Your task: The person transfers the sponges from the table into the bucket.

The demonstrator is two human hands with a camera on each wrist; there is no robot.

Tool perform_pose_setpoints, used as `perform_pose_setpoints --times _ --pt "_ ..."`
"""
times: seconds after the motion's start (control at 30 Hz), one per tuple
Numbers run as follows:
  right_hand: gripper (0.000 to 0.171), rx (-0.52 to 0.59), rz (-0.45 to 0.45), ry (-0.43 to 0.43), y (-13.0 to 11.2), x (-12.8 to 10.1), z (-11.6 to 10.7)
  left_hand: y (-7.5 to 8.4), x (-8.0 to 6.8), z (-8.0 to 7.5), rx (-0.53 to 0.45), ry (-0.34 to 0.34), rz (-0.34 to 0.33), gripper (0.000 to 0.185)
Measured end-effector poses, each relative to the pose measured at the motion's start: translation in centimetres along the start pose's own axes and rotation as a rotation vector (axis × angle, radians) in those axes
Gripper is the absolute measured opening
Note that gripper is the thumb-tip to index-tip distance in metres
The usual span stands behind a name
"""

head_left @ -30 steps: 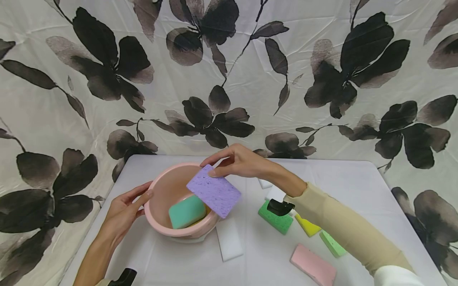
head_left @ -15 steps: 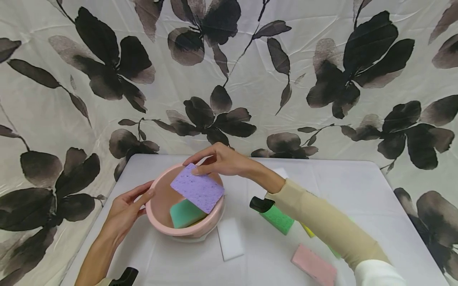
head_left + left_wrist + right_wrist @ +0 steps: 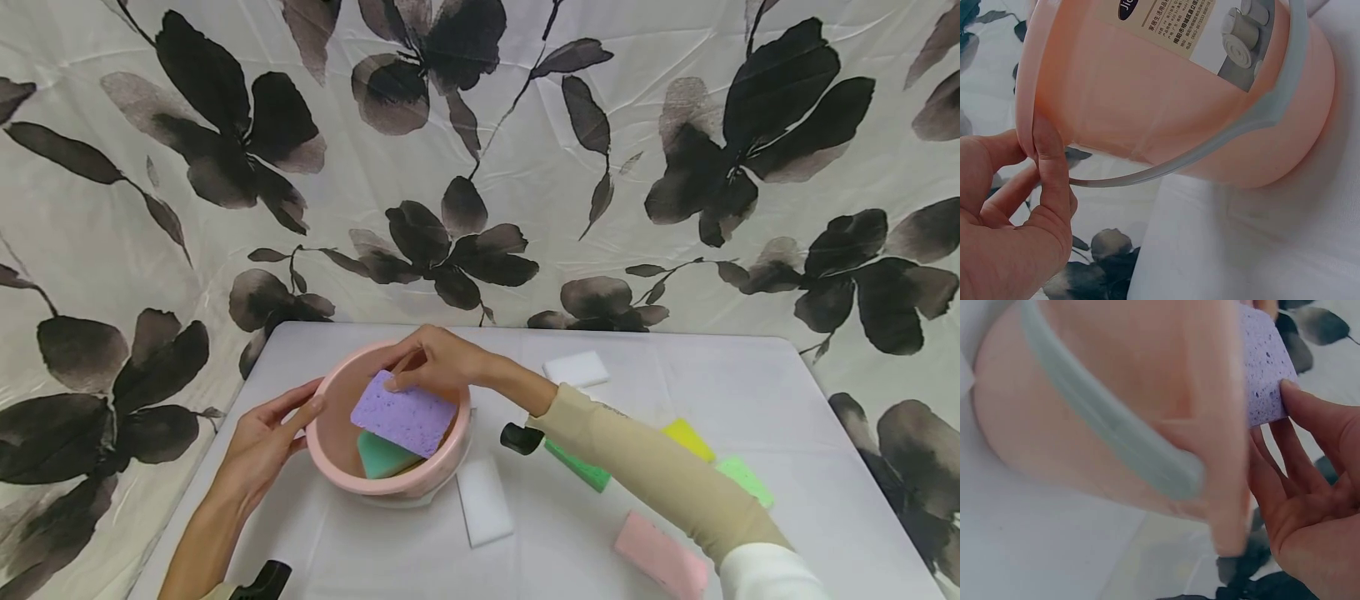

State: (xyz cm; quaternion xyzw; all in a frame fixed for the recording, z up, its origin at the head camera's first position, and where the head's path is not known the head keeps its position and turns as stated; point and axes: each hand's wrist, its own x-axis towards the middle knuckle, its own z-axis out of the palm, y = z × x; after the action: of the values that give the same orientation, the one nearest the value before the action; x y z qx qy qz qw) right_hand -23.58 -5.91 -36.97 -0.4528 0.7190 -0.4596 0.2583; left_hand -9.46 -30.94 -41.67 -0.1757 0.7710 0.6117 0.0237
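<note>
Okay, key relation: purple sponge (image 3: 405,415) runs from the right hand (image 3: 435,358) toward the near right side of the bucket mouth, at a slant. Long axis slopes down to the right in the head view; grip is at the upper left corner, so most of the sponge extends past the fingers, unsupported by them. Right hand pinches that corner, thumb on the face toward the camera, other fingers behind. Right wrist view shows the same pinch, with the bucket rim cutting off part of the sponge.

Sponge overlaps the mouth of the pink bucket (image 3: 333,442) and hides part of a teal sponge (image 3: 384,457) inside; can't tell if the two touch. Right hand is the nearer one to the purple piece, clearly; left hand (image 3: 262,425) is at the opposite side, pinching the left rim between thumb and fingers, no contact with any sponge. Bucket handle (image 3: 1266,112) hangs along the outside, just beside the left fingers.

Right of bucket on the table: white block (image 3: 483,500) near its base; green sponge (image 3: 581,467), partly behind the sleeve; pink sponge (image 3: 660,554) further off.
</note>
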Motion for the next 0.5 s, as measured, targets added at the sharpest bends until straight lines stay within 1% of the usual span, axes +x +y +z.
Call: perform_pose_setpoints --times 0.23,0.5 --pt "0.028 -0.083 0.016 -0.059 1.0 0.8 1.6 0.0 0.0 0.0 0.013 0.003 -0.010 0.075" --pt "0.028 -0.201 -0.029 -0.129 1.3 1.5 3.2 0.0 0.1 0.0 -0.002 0.002 -0.012 0.075"
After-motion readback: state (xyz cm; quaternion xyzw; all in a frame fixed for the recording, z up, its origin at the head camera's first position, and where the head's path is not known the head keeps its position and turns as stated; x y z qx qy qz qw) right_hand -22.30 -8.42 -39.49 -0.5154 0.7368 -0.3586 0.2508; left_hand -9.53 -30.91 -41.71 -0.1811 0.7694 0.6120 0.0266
